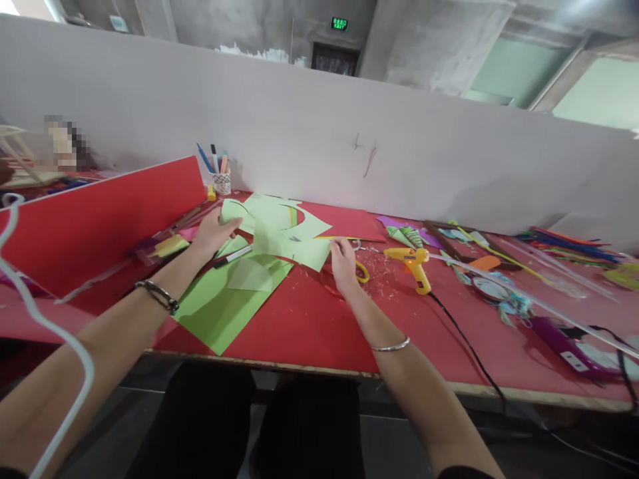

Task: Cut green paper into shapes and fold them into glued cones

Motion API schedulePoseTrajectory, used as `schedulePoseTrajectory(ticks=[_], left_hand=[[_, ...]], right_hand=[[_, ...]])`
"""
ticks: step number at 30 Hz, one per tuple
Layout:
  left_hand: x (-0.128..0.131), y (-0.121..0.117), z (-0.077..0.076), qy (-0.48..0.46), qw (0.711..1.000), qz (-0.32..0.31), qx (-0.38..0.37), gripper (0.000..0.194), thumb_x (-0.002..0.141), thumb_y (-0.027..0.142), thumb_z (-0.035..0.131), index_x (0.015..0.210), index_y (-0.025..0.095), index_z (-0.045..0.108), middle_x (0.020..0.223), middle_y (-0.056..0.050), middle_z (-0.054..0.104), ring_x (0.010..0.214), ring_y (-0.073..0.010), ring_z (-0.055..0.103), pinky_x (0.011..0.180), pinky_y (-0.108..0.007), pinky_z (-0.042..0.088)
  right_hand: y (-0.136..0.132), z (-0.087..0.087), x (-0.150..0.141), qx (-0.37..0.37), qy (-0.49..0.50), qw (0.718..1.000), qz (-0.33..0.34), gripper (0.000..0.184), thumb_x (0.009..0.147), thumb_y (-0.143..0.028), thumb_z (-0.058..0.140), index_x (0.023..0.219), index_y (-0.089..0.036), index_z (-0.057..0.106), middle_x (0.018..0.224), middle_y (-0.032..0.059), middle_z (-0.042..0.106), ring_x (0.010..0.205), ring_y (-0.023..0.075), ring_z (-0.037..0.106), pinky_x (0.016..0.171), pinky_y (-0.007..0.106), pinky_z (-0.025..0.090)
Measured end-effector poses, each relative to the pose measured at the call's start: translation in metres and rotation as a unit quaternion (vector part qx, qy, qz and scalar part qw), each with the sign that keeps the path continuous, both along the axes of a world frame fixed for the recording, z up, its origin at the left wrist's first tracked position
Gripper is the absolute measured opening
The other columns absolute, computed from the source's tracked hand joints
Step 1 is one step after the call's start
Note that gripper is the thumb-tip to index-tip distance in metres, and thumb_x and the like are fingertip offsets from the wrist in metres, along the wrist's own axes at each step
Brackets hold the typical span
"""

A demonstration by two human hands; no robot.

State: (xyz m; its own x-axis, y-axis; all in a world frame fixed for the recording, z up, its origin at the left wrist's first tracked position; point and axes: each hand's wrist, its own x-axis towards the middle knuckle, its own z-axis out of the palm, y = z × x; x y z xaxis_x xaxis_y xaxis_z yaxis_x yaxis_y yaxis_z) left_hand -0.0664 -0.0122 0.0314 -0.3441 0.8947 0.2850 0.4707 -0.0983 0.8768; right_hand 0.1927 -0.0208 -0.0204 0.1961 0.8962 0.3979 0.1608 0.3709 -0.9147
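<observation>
My left hand (215, 233) lies on the left edge of a cut light green paper sheet (279, 233), fingers closed on its edge. My right hand (344, 263) pinches the same sheet's right corner, right beside yellow-handled scissors (361, 269) on the red table (309, 326). A larger green sheet (219, 309) lies under my left forearm, with a black marker (233, 255) and a translucent paper piece (249, 275) on it.
A yellow glue gun (412, 263) with a black cord lies right of the scissors. A pen cup (221, 179) stands at the white partition. A red board (100, 219) leans at left. Paper cones, sticks and craft scraps (499, 279) crowd the right side.
</observation>
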Motion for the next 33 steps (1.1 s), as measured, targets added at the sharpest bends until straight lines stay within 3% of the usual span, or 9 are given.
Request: schedulePoseTrajectory(ticks=[4,7,9,13,17,20,24,28,33], left_hand=[[-0.009,-0.005,0.002,0.138,0.99,0.014,-0.025,0.028,0.064,0.037,0.058,0.082,0.016,0.056,0.053,0.0,0.056,0.05,-0.0161,0.055,0.047,-0.023,0.039],[-0.018,-0.002,-0.003,0.205,0.978,0.012,-0.042,0.036,0.065,0.04,0.056,0.091,0.015,0.057,0.08,-0.008,0.065,0.075,-0.0229,0.061,0.06,-0.026,0.043],[-0.024,0.001,-0.009,0.264,0.962,-0.01,-0.067,0.047,0.063,0.042,0.058,0.101,0.016,0.053,0.101,-0.011,0.062,0.094,-0.0268,0.057,0.071,-0.029,0.043],[-0.029,-0.003,-0.018,0.36,0.922,-0.059,-0.126,0.05,0.065,0.041,0.057,0.109,0.017,0.048,0.11,-0.013,0.057,0.1,-0.029,0.054,0.077,-0.034,0.043],[-0.02,-0.024,-0.021,0.443,0.896,-0.009,-0.025,0.046,0.069,0.035,0.054,0.111,0.015,0.047,0.107,-0.015,0.052,0.104,-0.0306,0.05,0.081,-0.038,0.042],[-0.008,-0.045,-0.029,0.485,0.868,-0.079,0.074,0.043,0.074,0.031,0.049,0.115,0.017,0.045,0.118,-0.014,0.045,0.112,-0.0294,0.042,0.091,-0.04,0.036],[0.005,-0.068,-0.052,0.499,0.835,-0.217,0.078,0.04,0.08,0.035,0.043,0.117,0.019,0.045,0.121,-0.012,0.044,0.113,-0.0274,0.04,0.096,-0.042,0.032],[0.007,-0.074,-0.066,0.449,0.862,-0.227,0.067,0.036,0.083,0.033,0.038,0.114,0.017,0.047,0.117,-0.012,0.047,0.113,-0.0252,0.041,0.097,-0.042,0.032],[0.005,-0.072,-0.067,0.407,0.88,-0.24,0.048,0.032,0.081,0.032,0.041,0.109,0.018,0.05,0.114,-0.011,0.05,0.108,-0.0252,0.046,0.092,-0.042,0.038]], right_hand=[[0.003,-0.003,0.003,0.003,0.072,0.997,-0.006,0.012,0.071,-0.031,0.039,0.067,-0.02,0.04,0.064,-0.0035,0.037,0.059,0.0106,0.037,0.056,0.022,0.036],[0.006,-0.005,0.005,-0.008,0.077,0.997,-0.019,0.014,0.072,-0.034,0.037,0.069,-0.021,0.038,0.066,-0.003,0.037,0.061,0.0107,0.038,0.057,0.022,0.037],[0.006,-0.006,0.006,-0.011,0.063,0.998,-0.028,0.015,0.073,-0.035,0.037,0.069,-0.021,0.039,0.066,-0.0026,0.038,0.062,0.0111,0.039,0.058,0.022,0.037],[0.006,-0.006,0.008,-0.011,0.001,0.998,-0.063,0.018,0.074,-0.037,0.037,0.071,-0.021,0.042,0.067,-0.0018,0.043,0.064,0.0125,0.043,0.059,0.024,0.039],[0.007,-0.011,0.008,-0.013,-0.061,0.995,-0.074,0.021,0.076,-0.04,0.035,0.075,-0.021,0.043,0.068,-0.0004,0.049,0.065,0.0142,0.049,0.059,0.026,0.041],[0.007,-0.01,0.009,-0.008,-0.071,0.995,-0.069,0.02,0.077,-0.039,0.037,0.079,-0.02,0.044,0.073,0.0017,0.053,0.07,0.0155,0.052,0.062,0.028,0.042],[0.0,0.008,0.018,0.038,-0.136,0.989,-0.051,0.019,0.079,-0.035,0.039,0.084,-0.019,0.047,0.081,0.005,0.057,0.075,0.0173,0.055,0.067,0.031,0.043],[-0.006,0.041,0.036,0.118,-0.197,0.971,-0.058,0.014,0.079,-0.03,0.042,0.083,-0.019,0.051,0.081,0.0048,0.058,0.076,0.0167,0.056,0.067,0.031,0.044],[0.008,0.083,0.055,0.152,-0.147,0.97,-0.119,0.011,0.076,-0.029,0.049,0.078,-0.018,0.052,0.076,0.0037,0.058,0.073,0.015,0.056,0.067,0.031,0.045]])
